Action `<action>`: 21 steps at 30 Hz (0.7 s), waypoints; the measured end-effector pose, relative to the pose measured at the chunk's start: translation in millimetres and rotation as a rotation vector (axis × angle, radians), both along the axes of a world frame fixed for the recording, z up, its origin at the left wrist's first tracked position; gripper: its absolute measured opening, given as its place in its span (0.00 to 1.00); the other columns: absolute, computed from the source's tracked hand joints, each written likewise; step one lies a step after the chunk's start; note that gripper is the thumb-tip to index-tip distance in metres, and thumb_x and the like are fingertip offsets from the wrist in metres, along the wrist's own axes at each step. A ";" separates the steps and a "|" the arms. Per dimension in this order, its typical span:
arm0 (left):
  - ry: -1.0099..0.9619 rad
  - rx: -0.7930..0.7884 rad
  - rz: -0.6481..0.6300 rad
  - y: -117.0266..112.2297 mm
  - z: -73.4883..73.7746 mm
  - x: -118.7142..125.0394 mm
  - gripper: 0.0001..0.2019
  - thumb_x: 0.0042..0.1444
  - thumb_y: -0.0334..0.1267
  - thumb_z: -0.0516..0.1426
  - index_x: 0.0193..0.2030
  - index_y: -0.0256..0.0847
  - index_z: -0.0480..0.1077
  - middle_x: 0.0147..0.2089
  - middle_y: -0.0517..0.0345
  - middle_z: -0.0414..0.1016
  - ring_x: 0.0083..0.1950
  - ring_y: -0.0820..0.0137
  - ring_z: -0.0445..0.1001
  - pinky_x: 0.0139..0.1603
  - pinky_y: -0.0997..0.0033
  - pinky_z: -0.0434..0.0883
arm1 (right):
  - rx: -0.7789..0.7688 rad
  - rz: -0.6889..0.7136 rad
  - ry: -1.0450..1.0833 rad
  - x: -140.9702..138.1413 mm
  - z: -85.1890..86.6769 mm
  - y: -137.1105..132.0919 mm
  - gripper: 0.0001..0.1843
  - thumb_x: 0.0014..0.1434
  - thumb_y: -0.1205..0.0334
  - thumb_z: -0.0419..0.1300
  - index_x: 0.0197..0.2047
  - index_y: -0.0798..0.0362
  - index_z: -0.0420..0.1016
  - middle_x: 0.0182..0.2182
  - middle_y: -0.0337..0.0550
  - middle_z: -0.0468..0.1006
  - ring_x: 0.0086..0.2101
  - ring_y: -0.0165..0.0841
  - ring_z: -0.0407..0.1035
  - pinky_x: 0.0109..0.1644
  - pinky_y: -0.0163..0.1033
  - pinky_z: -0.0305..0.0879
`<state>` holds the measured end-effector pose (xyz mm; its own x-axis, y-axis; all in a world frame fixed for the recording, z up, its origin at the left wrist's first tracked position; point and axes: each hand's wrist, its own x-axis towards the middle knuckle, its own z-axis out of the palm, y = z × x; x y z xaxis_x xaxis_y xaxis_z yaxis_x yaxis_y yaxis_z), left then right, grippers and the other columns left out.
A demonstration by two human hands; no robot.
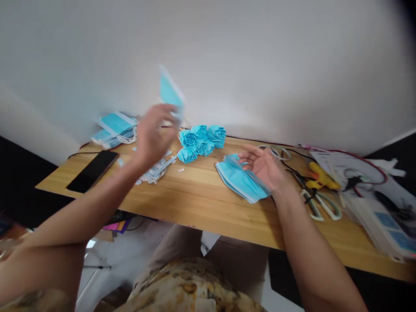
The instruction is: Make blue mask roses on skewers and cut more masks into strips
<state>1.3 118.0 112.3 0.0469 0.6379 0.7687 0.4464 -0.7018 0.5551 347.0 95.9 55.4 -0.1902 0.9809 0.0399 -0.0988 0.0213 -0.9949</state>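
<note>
Grip: left hand (156, 134) has a blue-and-white mask (170, 92) pinched up above the table (191, 199), kinda blurry; right hand (264, 168) is half-curled over the blue sheets (238, 183), can't tell if it's actually gripping any.
Mask stack (117, 123): back left, near the wall (260, 65), white loops bunched on its right side.
Phone (93, 171): black, lying slanted, just in front of the stack.
Scraps (154, 174): whitish little heap right by the left wrist.
Blue flowers (203, 143): bunched up between both hands, toward the back.
Sheet pile: right of the flowers, partly hidden under the right hand.
Glue gun (320, 177): yellow, right of that hand.
Scissors (329, 207): pale handles, just in front of the gun.
Plastic case (370, 216): far right, see-through.
</note>
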 end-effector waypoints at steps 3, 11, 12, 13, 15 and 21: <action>0.414 0.090 -0.259 -35.3 -30.6 79.9 0.04 0.63 0.38 0.60 0.36 0.49 0.72 0.50 0.59 0.81 0.63 0.58 0.74 0.72 0.43 0.62 | -0.037 0.118 0.052 -11.5 4.7 -10.4 0.46 0.51 0.17 0.53 0.52 0.48 0.79 0.44 0.51 0.85 0.45 0.45 0.80 0.42 0.48 0.78; 0.298 0.038 -0.385 -39.7 -68.3 137.2 0.10 0.66 0.39 0.59 0.51 0.48 0.77 0.61 0.48 0.79 0.64 0.54 0.74 0.68 0.42 0.67 | -0.121 -0.151 0.217 -11.0 -5.5 -8.1 0.23 0.36 0.53 0.78 0.36 0.50 0.80 0.40 0.43 0.87 0.42 0.44 0.80 0.50 0.50 0.79; 0.177 -0.033 -0.346 -36.7 -66.8 135.9 0.12 0.66 0.41 0.59 0.54 0.47 0.77 0.61 0.47 0.78 0.64 0.54 0.74 0.66 0.44 0.70 | -0.135 -0.147 0.227 -10.3 -5.4 -7.9 0.23 0.37 0.53 0.78 0.37 0.49 0.80 0.40 0.43 0.87 0.42 0.45 0.80 0.50 0.51 0.79; 0.058 -0.124 -0.324 -33.7 -65.5 134.9 0.15 0.65 0.44 0.60 0.57 0.47 0.75 0.61 0.47 0.77 0.62 0.55 0.75 0.64 0.47 0.72 | -0.145 -0.129 0.224 -10.1 -4.9 -8.4 0.22 0.39 0.53 0.77 0.38 0.49 0.81 0.41 0.44 0.87 0.43 0.45 0.80 0.50 0.52 0.79; -0.135 -0.358 -0.358 -28.2 -65.2 135.1 0.20 0.63 0.51 0.62 0.58 0.45 0.75 0.57 0.47 0.79 0.57 0.56 0.78 0.56 0.52 0.77 | -0.154 -0.077 0.189 -11.0 -3.8 -11.5 0.22 0.42 0.52 0.77 0.40 0.49 0.81 0.41 0.45 0.86 0.44 0.46 0.80 0.50 0.53 0.79; -0.302 -0.705 -0.398 -20.7 -76.3 136.6 0.19 0.55 0.57 0.67 0.31 0.42 0.77 0.32 0.58 0.81 0.34 0.64 0.78 0.33 0.64 0.77 | -0.065 -0.014 -0.017 -14.1 -4.4 -15.1 0.21 0.49 0.48 0.75 0.42 0.50 0.81 0.38 0.41 0.84 0.35 0.36 0.76 0.40 0.42 0.75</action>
